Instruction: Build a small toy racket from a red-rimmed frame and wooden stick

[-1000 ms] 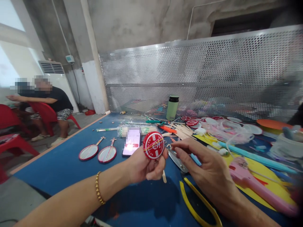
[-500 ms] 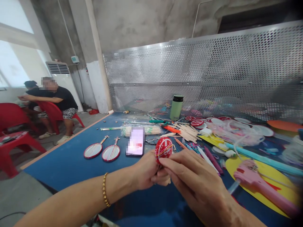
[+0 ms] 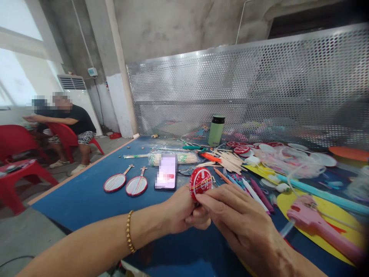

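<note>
A round red lid [image 3: 199, 184] with white print stands tilted up at the middle of the head view, thin yellow bands stretched across its face. My left hand [image 3: 184, 211] is closed around its lower side; whatever the curled fingers hold below it is hidden. The fingers of my right hand [image 3: 239, 215] are pressed together, their tips at the lid's lower right edge. Left of my hands lie two small banjo-like pieces [image 3: 114, 182], each a white disc with a red rim and a stick neck. A lit phone [image 3: 166, 173] lies just beyond my left hand.
On the blue table [image 3: 86, 204], a pink hot glue gun [image 3: 314, 219] rests on yellow card [image 3: 291, 200] at right. Markers [image 3: 261, 196], wooden sticks [image 3: 230, 161] and plastic bags [image 3: 291, 161] crowd the back right. A green bottle [image 3: 216, 130] stands before the perforated metal panel [image 3: 201, 88]. Two people sit at left.
The lid has turned slightly so more of its face shows. Both hands keep nearly the same place and grip; the whole view has shifted a little.
</note>
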`<state>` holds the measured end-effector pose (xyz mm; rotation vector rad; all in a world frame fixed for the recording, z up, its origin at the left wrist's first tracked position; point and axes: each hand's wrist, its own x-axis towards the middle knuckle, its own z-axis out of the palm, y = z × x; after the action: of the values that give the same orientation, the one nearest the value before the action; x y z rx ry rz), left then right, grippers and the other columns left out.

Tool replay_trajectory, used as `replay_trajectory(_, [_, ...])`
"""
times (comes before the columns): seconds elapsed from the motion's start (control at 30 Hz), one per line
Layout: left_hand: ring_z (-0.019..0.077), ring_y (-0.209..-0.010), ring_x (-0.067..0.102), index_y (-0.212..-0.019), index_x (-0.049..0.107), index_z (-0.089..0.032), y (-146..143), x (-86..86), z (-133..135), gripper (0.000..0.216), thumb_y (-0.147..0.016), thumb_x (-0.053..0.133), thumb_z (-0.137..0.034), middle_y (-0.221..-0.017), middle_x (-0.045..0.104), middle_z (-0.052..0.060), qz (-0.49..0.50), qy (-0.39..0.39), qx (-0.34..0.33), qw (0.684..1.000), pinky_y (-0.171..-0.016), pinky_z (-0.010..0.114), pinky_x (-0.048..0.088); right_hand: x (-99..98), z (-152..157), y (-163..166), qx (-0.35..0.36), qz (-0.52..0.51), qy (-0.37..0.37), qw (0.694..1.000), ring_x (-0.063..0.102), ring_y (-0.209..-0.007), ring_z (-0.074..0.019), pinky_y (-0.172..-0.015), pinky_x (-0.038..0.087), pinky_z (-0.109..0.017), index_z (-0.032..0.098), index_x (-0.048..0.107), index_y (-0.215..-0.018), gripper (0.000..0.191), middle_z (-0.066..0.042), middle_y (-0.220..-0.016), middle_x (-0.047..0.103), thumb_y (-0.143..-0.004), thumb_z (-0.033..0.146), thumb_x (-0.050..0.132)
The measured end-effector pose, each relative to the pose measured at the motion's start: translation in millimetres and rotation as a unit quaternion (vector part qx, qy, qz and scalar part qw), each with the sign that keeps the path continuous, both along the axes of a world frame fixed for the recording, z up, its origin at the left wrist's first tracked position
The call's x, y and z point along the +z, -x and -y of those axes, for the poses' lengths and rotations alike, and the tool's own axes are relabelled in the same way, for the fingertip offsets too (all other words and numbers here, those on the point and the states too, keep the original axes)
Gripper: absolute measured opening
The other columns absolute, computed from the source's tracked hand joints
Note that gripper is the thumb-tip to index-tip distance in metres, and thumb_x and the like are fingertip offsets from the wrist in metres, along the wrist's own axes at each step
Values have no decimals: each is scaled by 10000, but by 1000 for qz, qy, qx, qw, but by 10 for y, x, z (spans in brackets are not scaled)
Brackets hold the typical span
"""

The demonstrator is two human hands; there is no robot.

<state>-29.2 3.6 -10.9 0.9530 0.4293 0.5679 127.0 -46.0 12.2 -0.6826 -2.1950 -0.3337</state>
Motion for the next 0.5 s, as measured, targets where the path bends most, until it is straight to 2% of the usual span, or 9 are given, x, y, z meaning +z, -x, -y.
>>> replay_trajectory(0.2, [62, -258, 210, -554, 423, -193, -6, 9, 2, 269, -797, 504, -276, -359, 338, -60, 3, 14, -5, 1000, -390, 231, 158, 31, 0, 25, 1, 11, 3, 1000, 691, -782, -181, -721, 591, -315, 187, 713, -1026, 281, -59, -900, 756, -940, 86, 464])
replay_trajectory(0.37, [64, -250, 205, -564, 420, -194, -2, 9, 7, 258, -803, 489, -261, -356, 330, -61, 3, 18, -3, 1000, -388, 231, 147, -17, -11, -23, 0, 2, 13, 1000, 719, -892, -208, -782, 615, -335, 299, 698, -1178, 366, -40, -1006, 758, -923, 111, 513])
replay_trajectory(0.5, [59, -257, 200, -546, 412, -192, -8, 9, 7, 313, -829, 500, -290, -355, 323, -62, 5, 14, -2, 1000, -390, 229, 156, -32, -29, -38, 1, -6, 14, 1000, 725, -881, -211, -775, 624, -331, 335, 685, -1221, 408, -31, -995, 759, -914, 115, 530])
